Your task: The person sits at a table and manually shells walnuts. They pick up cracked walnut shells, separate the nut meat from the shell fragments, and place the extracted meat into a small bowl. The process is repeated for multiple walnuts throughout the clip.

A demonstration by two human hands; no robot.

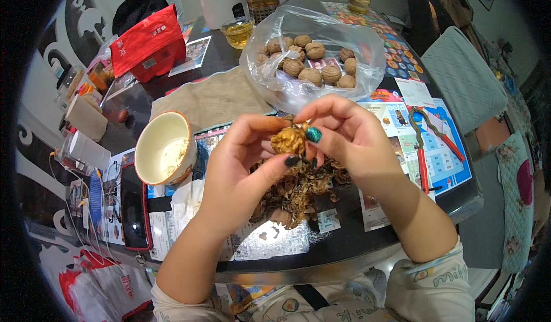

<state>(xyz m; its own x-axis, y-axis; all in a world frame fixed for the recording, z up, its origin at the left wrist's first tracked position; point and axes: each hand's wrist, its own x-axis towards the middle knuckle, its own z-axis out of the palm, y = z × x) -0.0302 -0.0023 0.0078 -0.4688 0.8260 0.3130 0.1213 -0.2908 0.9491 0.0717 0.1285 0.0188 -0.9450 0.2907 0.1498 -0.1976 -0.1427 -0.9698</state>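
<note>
Between my two hands is a golden-brown walnut kernel (pixel 287 141), out of most of its shell. My left hand (pixel 241 162) cradles it from the left, thumb below and fingers behind. With thumb and fingertips, my right hand (pixel 348 137) pinches at the kernel's right side. Under the hands a heap of broken walnut shells and skins (pixel 297 193) covers the table. To the left, a cream bowl with an orange rim (pixel 142 150) holds pale kernel pieces (pixel 174 156). Beyond my hands, a clear plastic bag (pixel 275 91) lies open around several whole walnuts (pixel 310 76).
Red-handled pliers (pixel 422 158) lie on printed sheets at the right. A beige cloth (pixel 211 96) is behind the bowl, and a phone in a red case (pixel 134 210) is left of it. A glass cup (pixel 238 33) of yellow liquid and a red pouch (pixel 148 42) stand farther back.
</note>
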